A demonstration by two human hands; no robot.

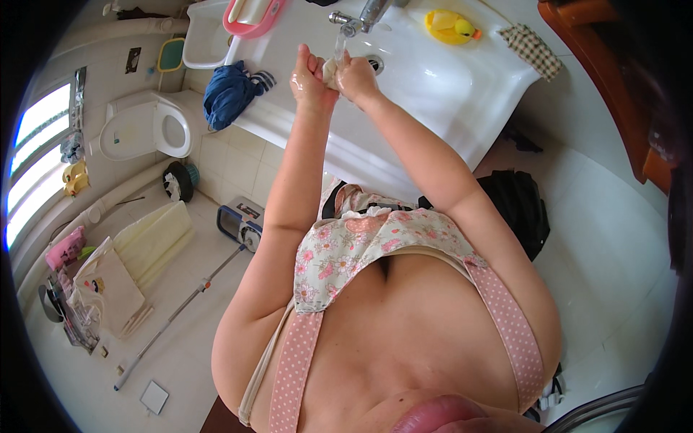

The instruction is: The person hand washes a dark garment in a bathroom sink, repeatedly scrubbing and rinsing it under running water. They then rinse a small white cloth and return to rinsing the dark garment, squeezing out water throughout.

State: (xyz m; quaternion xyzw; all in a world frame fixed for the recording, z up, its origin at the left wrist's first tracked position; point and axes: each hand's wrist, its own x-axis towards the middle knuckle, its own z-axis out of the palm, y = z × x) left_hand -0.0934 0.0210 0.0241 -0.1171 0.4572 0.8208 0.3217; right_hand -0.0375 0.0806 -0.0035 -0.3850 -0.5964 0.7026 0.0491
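Water runs from the metal faucet [351,27] over both hands in the white sink [426,101]. Bunched between them is a small, wet, cream-white thing [330,73], perhaps cloth; most of it is covered by fingers. My left hand [308,83] is closed on its left side, with the thumb up. From the right, my right hand [356,78] grips it directly beneath the stream. The dark drain [375,63] lies just beyond my right hand.
On the sink's right rim sit a yellow duck-shaped dish [447,27] and a checked cloth [533,50]. Blue clothing [229,95] hangs over the left edge, near a pink basin [253,22]. A toilet [148,131] and a mop [180,314] are at left.
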